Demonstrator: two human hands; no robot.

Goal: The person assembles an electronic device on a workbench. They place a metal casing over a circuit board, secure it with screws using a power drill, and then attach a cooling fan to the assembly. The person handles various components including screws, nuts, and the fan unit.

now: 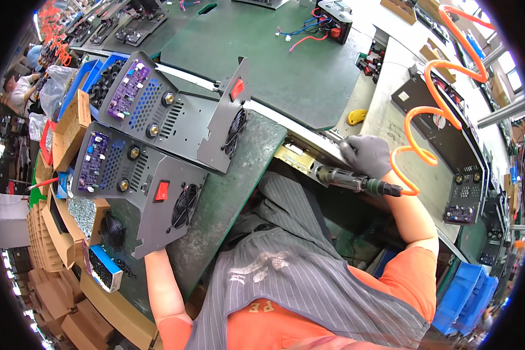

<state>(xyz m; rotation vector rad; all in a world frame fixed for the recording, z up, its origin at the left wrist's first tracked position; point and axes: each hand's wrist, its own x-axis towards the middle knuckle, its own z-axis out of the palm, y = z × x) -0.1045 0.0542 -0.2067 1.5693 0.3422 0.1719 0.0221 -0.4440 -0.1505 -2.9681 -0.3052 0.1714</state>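
Right hand (364, 154): gloved, gripping pneumatic screwdriver (356, 179) off the worktop's (309, 87) near edge.
Left hand: hidden behind grey metal chassis (151, 192); grip unclear.

A grey metal welder chassis (143, 192) with a red switch and round fan grille lies tilted at centre left. A pneumatic metal screwdriver (356, 179) lies level right of centre, an orange coiled hose (431, 111) trailing upward.

Gloved right hand (366, 155) gripped pneumatic screwdriver (350, 178) beside orange coiled hose (426, 116). Left hand hidden behind near grey chassis (143, 189) on green tabletop (227, 192); second chassis (175, 114) just beyond. Cardboard boxes (70, 131) at left.
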